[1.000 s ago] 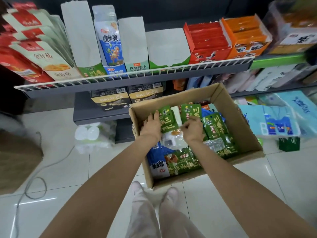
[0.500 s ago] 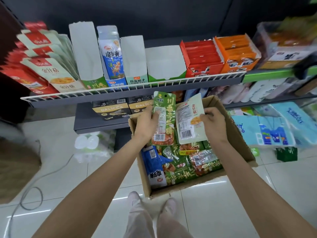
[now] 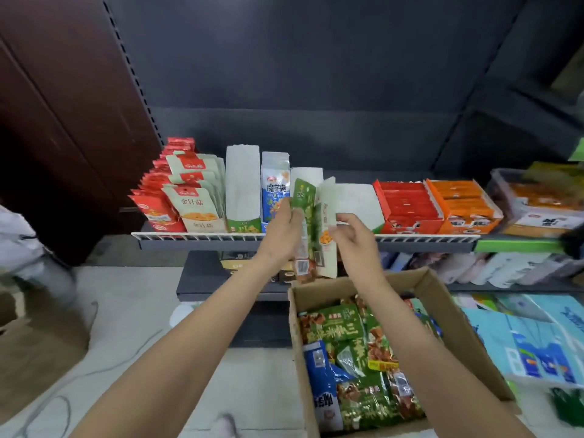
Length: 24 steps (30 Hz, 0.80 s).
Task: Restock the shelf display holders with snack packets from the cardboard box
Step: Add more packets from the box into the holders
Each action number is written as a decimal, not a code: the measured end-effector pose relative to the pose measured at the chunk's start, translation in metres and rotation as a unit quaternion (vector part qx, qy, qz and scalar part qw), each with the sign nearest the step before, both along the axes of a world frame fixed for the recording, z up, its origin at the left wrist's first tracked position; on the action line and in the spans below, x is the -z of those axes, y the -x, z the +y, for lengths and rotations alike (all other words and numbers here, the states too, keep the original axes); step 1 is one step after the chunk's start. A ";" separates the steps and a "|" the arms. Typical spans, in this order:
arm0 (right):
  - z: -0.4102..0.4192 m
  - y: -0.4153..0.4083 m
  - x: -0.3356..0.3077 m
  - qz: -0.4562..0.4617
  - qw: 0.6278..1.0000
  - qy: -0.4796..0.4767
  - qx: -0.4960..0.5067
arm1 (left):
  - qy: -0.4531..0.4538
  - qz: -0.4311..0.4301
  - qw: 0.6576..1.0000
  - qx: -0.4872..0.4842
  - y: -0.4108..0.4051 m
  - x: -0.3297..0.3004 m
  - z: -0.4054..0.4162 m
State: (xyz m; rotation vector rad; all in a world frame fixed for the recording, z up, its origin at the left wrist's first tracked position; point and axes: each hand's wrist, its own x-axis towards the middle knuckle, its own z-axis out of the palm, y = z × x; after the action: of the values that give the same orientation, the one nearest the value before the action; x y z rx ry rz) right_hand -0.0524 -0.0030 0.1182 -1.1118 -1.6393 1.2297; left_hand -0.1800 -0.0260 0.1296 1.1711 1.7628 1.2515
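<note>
Your left hand (image 3: 282,229) grips a green snack packet (image 3: 304,216) upright at frame center, while your right hand (image 3: 354,237) pinches a pale packet (image 3: 325,229) touching it, both raised before the white display holders (image 3: 242,188) on the wire-fronted shelf (image 3: 202,237). At lower right, the cardboard box (image 3: 442,298) holds green and blue packets (image 3: 344,330).

Open air above the shelf (image 3: 303,245) leaves room to reach in. Its wire rail (image 3: 196,236) and upright holders (image 3: 242,188) block the front.
</note>
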 end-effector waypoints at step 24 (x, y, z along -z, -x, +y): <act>0.039 0.280 -0.049 0.015 0.997 0.078 -0.001 | -0.071 -0.142 0.984 0.082 0.283 -0.053 0.012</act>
State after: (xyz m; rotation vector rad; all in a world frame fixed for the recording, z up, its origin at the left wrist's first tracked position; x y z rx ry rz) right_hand -0.3325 0.0364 0.1675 -1.1799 -1.5425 1.3893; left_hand -0.4633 -0.0141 0.1822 1.1264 1.3616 1.3858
